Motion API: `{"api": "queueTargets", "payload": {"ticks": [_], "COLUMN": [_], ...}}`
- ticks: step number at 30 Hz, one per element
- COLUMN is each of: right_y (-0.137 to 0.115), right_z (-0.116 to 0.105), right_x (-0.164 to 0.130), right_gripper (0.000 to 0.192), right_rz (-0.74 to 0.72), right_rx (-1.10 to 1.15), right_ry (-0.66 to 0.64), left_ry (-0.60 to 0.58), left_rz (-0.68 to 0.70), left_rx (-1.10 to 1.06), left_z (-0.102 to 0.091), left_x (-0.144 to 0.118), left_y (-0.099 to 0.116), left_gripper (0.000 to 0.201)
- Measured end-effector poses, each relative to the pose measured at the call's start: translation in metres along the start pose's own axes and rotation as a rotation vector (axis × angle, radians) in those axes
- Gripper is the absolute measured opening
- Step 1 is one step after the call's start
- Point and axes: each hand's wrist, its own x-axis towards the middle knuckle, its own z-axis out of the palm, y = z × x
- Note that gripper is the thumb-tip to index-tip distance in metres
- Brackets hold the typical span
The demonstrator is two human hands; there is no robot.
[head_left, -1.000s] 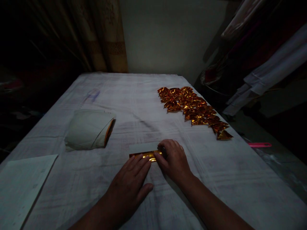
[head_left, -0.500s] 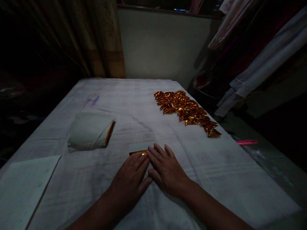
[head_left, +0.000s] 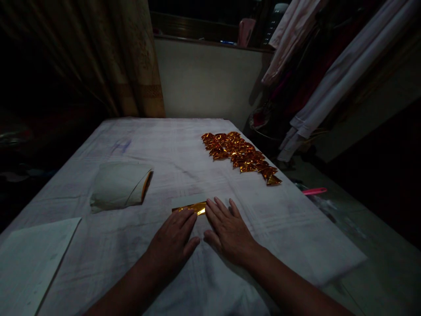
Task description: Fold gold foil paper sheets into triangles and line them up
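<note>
Gold foil [head_left: 200, 207], lying near on the cloth [head_left: 210, 285], is covered at left by the left hand [head_left: 171, 236], fingers together. Probably light, slippery and easily creased, it is best held by its ends; its right is touched by the right hand [head_left: 229, 233], fingers slightly spread.

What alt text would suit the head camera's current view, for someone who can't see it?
A left hand and right hand touch a gold strip on pale cloth. Folded gold pieces cluster beyond, to the right; a packet and white sheet lie to the left.
</note>
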Motion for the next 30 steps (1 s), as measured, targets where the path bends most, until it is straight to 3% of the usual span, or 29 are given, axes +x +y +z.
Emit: {"api": "queueTargets", "payload": {"ticks": [3, 6, 10, 17, 23, 30], "right_y": [-0.01, -0.014, -0.011, -0.005, -0.005, -0.022], "right_z": [0.002, 0.004, 0.001, -0.002, 0.002, 0.007], "right_x": [0.009, 0.015, 0.012, 0.007, 0.006, 0.014], "right_gripper": [0.062, 0.062, 0.067, 0.068, 0.067, 0.071], "right_rz": [-0.044, -0.044, 0.01, 0.038, 0.025, 0.004], "right_rx": [0.026, 0.078, 0.099, 0.096, 0.075, 0.028], "right_ry": [-0.003, -0.085, -0.133, -0.146, -0.1, -0.027], "left_ry": [0.0, 0.002, -0.003, -0.087, -0.122, -0.111], "left_rz": [0.006, 0.021, 0.047, 0.039, 0.041, 0.119], "left_rx": [-0.031, -0.026, 0.076, 0.176, 0.238, 0.254], "left_z": [-0.001, 0.0, -0.004, -0.03, -0.046, -0.045], "left_x": [0.004, 0.004, -0.011, -0.04, -0.029, -0.014], "left_y": [0.002, 0.001, -0.01, -0.037, -0.038, -0.032], "left_gripper": [0.05, 0.051, 0.053, 0.053, 0.042, 0.027]}}
